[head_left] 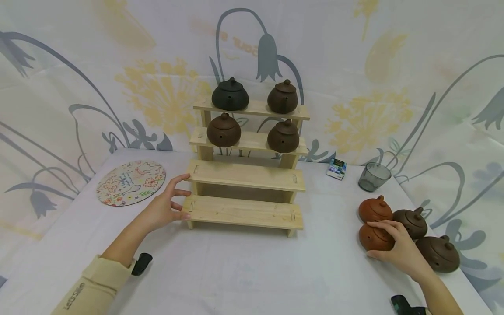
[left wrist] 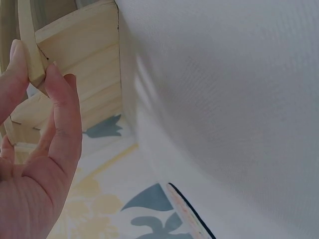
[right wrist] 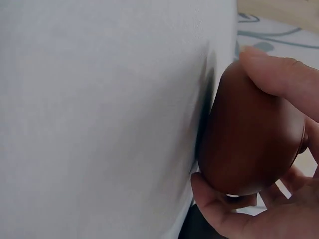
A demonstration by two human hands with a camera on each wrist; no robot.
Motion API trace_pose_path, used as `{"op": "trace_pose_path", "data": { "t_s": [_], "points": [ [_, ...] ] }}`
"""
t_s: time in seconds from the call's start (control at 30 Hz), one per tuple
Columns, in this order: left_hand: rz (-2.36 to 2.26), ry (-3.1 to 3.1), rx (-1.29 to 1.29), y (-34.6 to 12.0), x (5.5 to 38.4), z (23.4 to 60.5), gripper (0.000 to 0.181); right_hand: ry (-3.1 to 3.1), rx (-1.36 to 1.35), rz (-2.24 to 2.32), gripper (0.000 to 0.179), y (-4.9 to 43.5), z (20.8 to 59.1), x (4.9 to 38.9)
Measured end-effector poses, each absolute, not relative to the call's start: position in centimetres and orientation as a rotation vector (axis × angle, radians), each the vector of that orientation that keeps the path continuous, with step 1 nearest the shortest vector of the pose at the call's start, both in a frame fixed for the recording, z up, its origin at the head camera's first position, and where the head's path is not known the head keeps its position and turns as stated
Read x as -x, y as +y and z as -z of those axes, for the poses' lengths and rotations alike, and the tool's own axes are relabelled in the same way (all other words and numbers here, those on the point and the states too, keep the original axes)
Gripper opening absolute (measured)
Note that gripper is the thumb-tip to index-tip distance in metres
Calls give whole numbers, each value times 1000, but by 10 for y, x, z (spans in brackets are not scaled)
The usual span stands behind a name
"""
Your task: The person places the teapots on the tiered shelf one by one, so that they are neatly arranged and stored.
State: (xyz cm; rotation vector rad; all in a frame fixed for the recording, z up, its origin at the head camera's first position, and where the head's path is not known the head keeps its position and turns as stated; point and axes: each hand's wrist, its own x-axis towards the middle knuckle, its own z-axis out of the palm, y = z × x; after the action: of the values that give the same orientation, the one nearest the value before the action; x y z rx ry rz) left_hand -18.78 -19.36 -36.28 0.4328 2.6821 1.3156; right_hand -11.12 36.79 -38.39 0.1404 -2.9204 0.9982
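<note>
In the head view my left hand (head_left: pixel 167 210) is at the left end of a stepped wooden display stand (head_left: pixel 244 212). Its thumb and a finger pinch the edge of the lowest board, shown close up in the left wrist view. Far to the right, my right hand (head_left: pixel 401 247) grips a reddish-brown clay teapot (right wrist: pixel 249 134) around its sides, close to the white cloth. Right behind it sits another reddish teapot (head_left: pixel 374 211). Beside these are a dark brown teapot (head_left: pixel 411 223) and a larger brown teapot (head_left: pixel 438 254), partly behind my right hand.
On the stand's top step are a black teapot (head_left: pixel 230 96) and a brown teapot (head_left: pixel 282 98); two more brown teapots (head_left: pixel 223 131) occupy the second step. A grey glass (head_left: pixel 374 176) and a small box (head_left: pixel 336 169) stand at back right. A round patterned mat (head_left: pixel 131 183) lies left.
</note>
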Motion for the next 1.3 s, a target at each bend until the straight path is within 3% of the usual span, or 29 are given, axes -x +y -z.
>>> {"op": "trace_pose_path", "data": {
  "t_s": [0.37,1.3],
  "points": [
    [-1309,2692,-434,-194,187,362,102,-2977,-76,-1069,73,357,378,117],
    [-1304,2699,-442,-192,187,362,101,-2727,-712,-1054,59,262,328,152]
  ]
}}
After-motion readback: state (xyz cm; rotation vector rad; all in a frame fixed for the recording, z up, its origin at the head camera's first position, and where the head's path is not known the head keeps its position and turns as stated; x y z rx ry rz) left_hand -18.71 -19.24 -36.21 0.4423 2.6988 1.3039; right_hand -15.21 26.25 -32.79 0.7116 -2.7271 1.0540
